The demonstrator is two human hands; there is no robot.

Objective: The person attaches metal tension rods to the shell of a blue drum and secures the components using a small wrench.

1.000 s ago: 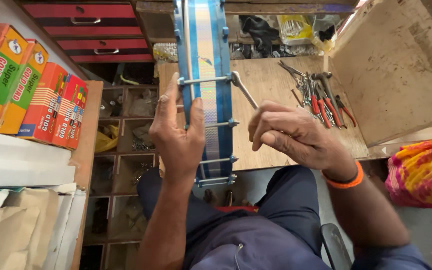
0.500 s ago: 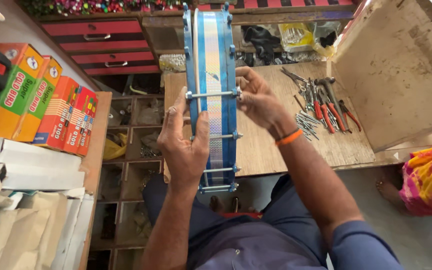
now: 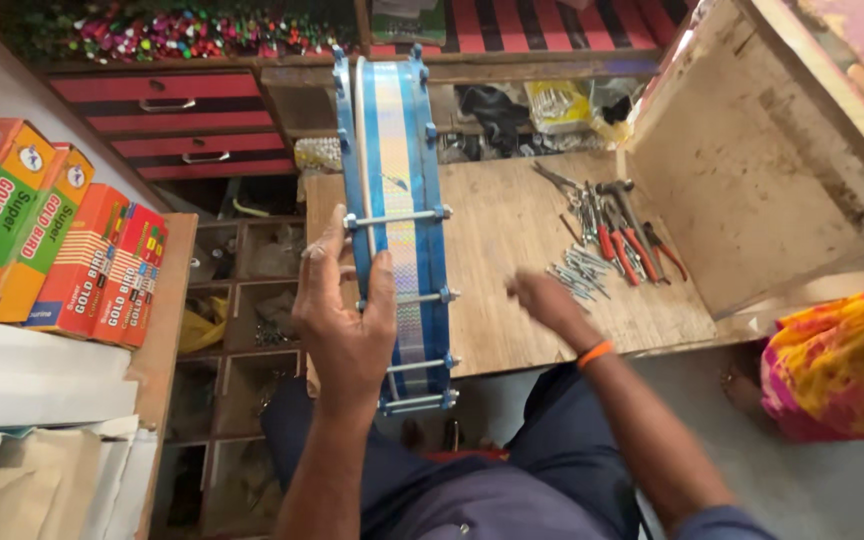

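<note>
Open wooden cubbies (image 3: pixel 252 330) at the left hold small dim hardware, too dark to make out; red drawers (image 3: pixel 167 110) stand shut beyond them, and colourful cartons (image 3: pixel 52 240) line a shelf at the far left. The drum frame (image 3: pixel 397 220) stands on edge at the bench's (image 3: pixel 512 300) near left, a blue hoop with a shiny striped band and metal rods across it. The left hand (image 3: pixel 347 320) grips its side; the right hand (image 3: pixel 542 298), blurred, reaches over loose nails (image 3: pixel 577 275) beside the pliers (image 3: pixel 622 240), fingers unclear.
</note>
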